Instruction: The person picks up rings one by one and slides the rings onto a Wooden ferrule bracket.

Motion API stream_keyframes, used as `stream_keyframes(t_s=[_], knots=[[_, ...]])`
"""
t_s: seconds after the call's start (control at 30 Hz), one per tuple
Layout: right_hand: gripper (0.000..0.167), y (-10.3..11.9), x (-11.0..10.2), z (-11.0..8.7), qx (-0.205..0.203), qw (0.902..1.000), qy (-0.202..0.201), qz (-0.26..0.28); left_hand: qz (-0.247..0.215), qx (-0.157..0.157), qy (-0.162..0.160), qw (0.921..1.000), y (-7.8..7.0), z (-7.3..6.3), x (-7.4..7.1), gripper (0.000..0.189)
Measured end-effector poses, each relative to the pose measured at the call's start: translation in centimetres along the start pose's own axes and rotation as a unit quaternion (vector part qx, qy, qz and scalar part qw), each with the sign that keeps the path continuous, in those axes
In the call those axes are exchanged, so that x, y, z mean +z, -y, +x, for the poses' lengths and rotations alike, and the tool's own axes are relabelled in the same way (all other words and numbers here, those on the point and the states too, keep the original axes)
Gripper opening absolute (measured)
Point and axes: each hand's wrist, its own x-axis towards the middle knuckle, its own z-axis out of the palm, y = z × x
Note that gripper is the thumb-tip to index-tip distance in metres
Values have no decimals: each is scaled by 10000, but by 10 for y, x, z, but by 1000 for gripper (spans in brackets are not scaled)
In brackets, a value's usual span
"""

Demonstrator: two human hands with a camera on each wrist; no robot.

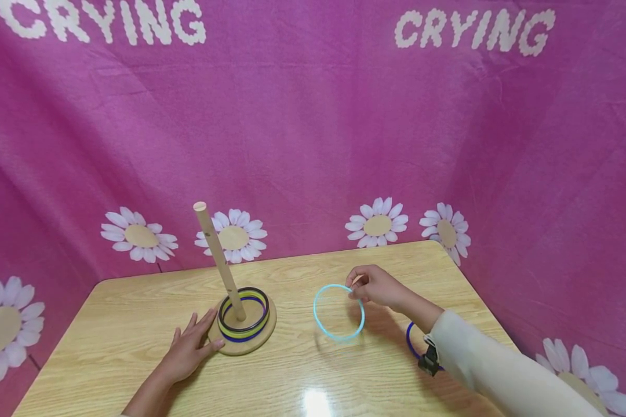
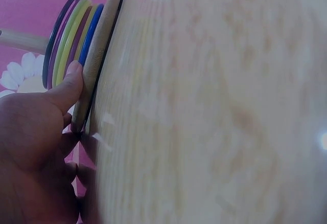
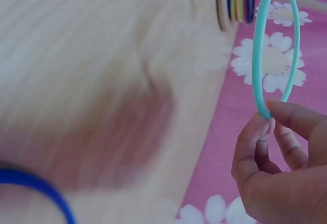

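Observation:
My right hand pinches a light turquoise ring at its edge between thumb and fingers. The ring is held tilted above the table, right of the ring-toss stand. That stand has an upright wooden peg on a round wooden base. Several coloured rings, black, purple, green, yellow, maroon and blue, lie stacked around the peg. My left hand rests at the base's left side, fingers spread, thumb touching the base's edge near the lowest ring. Below my right forearm lies a dark blue ring, partly hidden by the sleeve.
The light wooden table has its back edge against a pink cloth with white daisies and lettering. The cloth also hangs along both sides. A black strap device sits on my right wrist.

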Motion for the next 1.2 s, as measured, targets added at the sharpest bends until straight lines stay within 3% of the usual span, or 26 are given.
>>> stream_keyframes(t_s=[0.2, 0.77, 1.2], knots=[[15, 21, 6, 19, -145, 9996, -242, -8, -15, -12, 10, 10000, 0, 0, 0, 82], [13, 113, 27, 63, -753, 9960, -466, 101, 19, -38, 22, 10000, -2, -1, -1, 81], [13, 188, 39, 78, -1349, 9894, -542, 30, -39, -27, 51, 10000, 1, 0, -1, 83]])
